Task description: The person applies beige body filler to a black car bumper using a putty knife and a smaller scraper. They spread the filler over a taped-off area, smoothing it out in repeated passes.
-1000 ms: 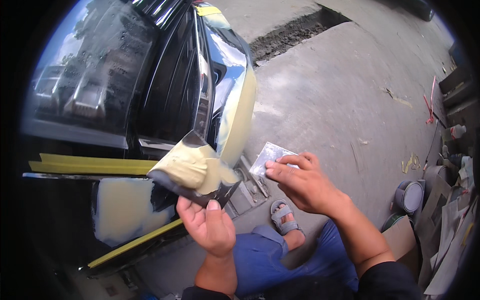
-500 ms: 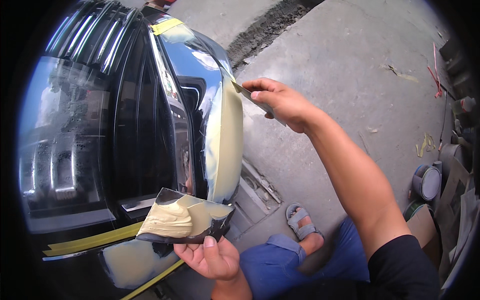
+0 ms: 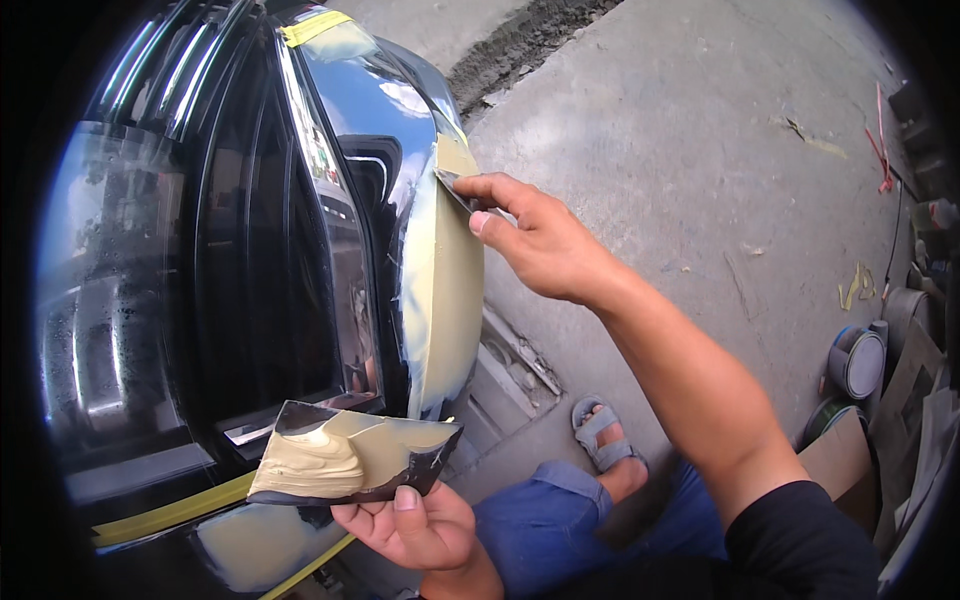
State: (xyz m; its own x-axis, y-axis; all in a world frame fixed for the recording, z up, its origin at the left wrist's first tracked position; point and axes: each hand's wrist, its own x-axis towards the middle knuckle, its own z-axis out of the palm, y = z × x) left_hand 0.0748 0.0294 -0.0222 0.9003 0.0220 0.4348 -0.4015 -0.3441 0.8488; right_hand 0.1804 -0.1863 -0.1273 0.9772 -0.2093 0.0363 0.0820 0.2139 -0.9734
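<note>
My left hand [image 3: 425,530] grips the lower edge of a dark mixing board [image 3: 430,468], thumb on top. A thick mound of cream body filler [image 3: 312,466] lies on the board's left part, with a thinner smear beside it. Between the thumb and fingers of my right hand [image 3: 545,240] is a thin flat filler spreader [image 3: 456,193], mostly hidden by the fingers. Its edge meets the car's curved body panel [image 3: 375,95] near the upper end of a long band of cream filler [image 3: 448,290]. The board is held below that band, beside the car.
Yellow masking tape [image 3: 180,510] runs along the car's lower edge; more tape [image 3: 315,27] crosses the top. Another filler patch [image 3: 260,545] shows lower left. Paint cans [image 3: 856,362] and cardboard [image 3: 840,455] stand at right. A floor grate [image 3: 510,365] lies beside the car, near my sandalled foot [image 3: 605,440].
My right hand has moved left and slightly down with the spreader, along the panel's upper filler. The board in my left hand sits slightly lower and further left in view.
</note>
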